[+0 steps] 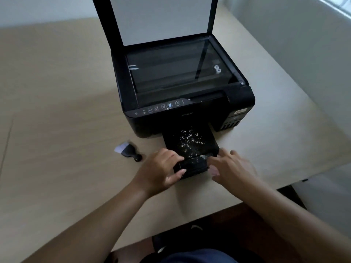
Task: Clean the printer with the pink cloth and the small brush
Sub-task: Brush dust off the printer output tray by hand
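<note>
The printer [182, 114] sits on the table [57, 92], lid [161, 19] raised, its output tray [190, 141] pulled out and crumb-speckled. The left hand [161, 168] grips the tray's end, likely steadying it; the right hand [231, 168] (blurred) touches its edge, fingers spread. The small brush [129, 151] lies leftward, ungrasped.

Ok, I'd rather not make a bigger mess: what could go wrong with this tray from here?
1. Loose white crumbs lie on the output tray; with the left hand and right hand at its front end, pushing it in or tilting it could send them into the printer or onto the table.
2. The scanner lid stands open, so flicked bits may land on the bare glass.
</note>
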Motion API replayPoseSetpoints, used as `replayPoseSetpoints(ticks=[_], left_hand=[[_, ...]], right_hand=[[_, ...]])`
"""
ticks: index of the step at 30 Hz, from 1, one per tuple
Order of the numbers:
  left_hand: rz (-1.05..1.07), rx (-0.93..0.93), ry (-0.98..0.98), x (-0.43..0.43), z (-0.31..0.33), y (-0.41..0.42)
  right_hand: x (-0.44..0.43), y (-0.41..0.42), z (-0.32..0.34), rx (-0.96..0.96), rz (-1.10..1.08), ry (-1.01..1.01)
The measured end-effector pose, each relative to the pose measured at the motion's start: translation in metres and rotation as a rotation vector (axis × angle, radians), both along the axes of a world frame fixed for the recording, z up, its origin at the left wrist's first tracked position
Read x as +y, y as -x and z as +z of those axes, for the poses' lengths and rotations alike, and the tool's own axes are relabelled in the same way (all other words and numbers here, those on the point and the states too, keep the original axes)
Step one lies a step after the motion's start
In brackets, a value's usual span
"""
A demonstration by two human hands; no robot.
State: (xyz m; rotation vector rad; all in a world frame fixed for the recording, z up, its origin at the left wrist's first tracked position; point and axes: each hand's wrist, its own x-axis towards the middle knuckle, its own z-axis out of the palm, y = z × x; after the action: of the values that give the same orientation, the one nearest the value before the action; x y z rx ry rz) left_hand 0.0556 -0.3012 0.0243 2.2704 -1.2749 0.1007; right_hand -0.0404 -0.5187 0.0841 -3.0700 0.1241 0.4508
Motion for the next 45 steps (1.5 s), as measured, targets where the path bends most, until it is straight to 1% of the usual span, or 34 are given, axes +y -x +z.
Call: replayPoseSetpoints(ticks=[1,3,7,9,11,12,13,14,15,17,20,22,24,25,26,27,28,29,30,31,32,34,35,38,40,41,43,44,45], left_hand=[[-0.024,0.061,-0.019,0.002,-0.007,0.008],[-0.065,0.12,-0.037,0.003,-0.015,0.018],[-0.129,0.104,-0.065,0.003,-0.02,0.025],[-0.145,0.069,-0.099,0.005,-0.02,0.026],[-0.152,0.055,-0.119,0.007,-0.019,0.027],[-0.153,0.054,-0.124,0.008,-0.018,0.028],[-0.151,0.054,-0.128,0.008,-0.017,0.029],[-0.148,0.058,-0.13,0.009,-0.017,0.03],[-0.144,0.067,-0.132,0.009,-0.017,0.031],[-0.145,0.079,-0.146,0.01,-0.015,0.034],[-0.169,0.057,-0.177,0.012,-0.01,0.038],[-0.167,0.053,-0.155,0.015,-0.001,0.035],[-0.107,-0.011,-0.105,0.017,0.013,0.024],[-0.054,-0.067,-0.071,0.018,0.022,0.014],[0.013,-0.132,-0.033,0.018,0.032,0.002],[0.089,-0.203,0.001,0.019,0.043,-0.011],[0.163,-0.272,0.024,0.019,0.054,-0.025],[0.228,-0.327,0.038,0.019,0.064,-0.038],[0.279,-0.364,0.049,0.019,0.074,-0.052],[0.32,-0.383,0.055,0.018,0.082,-0.066],[0.354,-0.378,0.05,0.017,0.088,-0.08],[0.416,-0.298,-0.007,0.013,0.099,-0.104],[0.452,-0.228,-0.049,0.011,0.102,-0.115],[0.551,0.057,-0.115,0.006,0.101,-0.143],[0.573,0.198,-0.147,0.001,0.094,-0.152],[0.581,0.206,-0.193,-0.002,0.088,-0.155],[0.6,0.117,-0.321,-0.011,0.078,-0.156],[0.598,0.048,-0.36,-0.013,0.074,-0.155],[0.581,-0.011,-0.373,-0.014,0.072,-0.155]], right_hand=[[0.001,0.004,0.0,0.006,-0.004,0.009],[0.001,0.01,-0.003,0.026,-0.014,0.023],[-0.006,0.017,-0.007,0.146,-0.043,-0.023],[-0.013,0.016,-0.006,0.216,-0.082,-0.109],[-0.023,0.011,-0.001,0.264,-0.18,-0.323],[-0.029,0.007,0.002,0.233,-0.251,-0.472],[-0.035,0.0,0.005,0.152,-0.304,-0.582],[-0.043,-0.009,0.006,0.038,-0.322,-0.613],[-0.049,-0.02,0.006,-0.07,-0.313,-0.584],[-0.054,-0.044,0.004,-0.179,-0.314,-0.508],[-0.045,-0.074,-0.014,-0.221,-0.263,-0.456],[-0.036,-0.085,-0.03,-0.271,-0.205,-0.458],[-0.031,-0.094,-0.044,-0.337,-0.123,-0.463],[-0.028,-0.096,-0.049,-0.356,-0.114,-0.509],[-0.026,-0.099,-0.055,-0.381,-0.164,-0.605],[-0.022,-0.1,-0.058,-0.435,-0.306,-0.809],[-0.018,-0.101,-0.064,-0.475,-0.429,-0.931],[-0.014,-0.102,-0.068,-0.504,-0.516,-0.967],[-0.011,-0.103,-0.074,-0.519,-0.48,-0.88],[-0.007,-0.103,-0.081,-0.494,-0.404,-0.794],[-0.004,-0.104,-0.089,-0.482,-0.309,-0.667],[0.002,-0.107,-0.097,-0.505,-0.132,-0.387],[0.003,-0.109,-0.098,-0.535,-0.064,-0.307],[-0.008,-0.111,-0.1,-0.622,0.058,-0.257],[-0.014,-0.11,-0.1,-0.567,0.032,-0.244],[-0.01,-0.113,-0.1,-0.515,-0.03,-0.244],[0.009,-0.119,-0.1,-0.439,-0.143,-0.265],[0.018,-0.12,-0.102,-0.433,-0.141,-0.281],[0.024,-0.119,-0.105,-0.454,-0.092,-0.287]])
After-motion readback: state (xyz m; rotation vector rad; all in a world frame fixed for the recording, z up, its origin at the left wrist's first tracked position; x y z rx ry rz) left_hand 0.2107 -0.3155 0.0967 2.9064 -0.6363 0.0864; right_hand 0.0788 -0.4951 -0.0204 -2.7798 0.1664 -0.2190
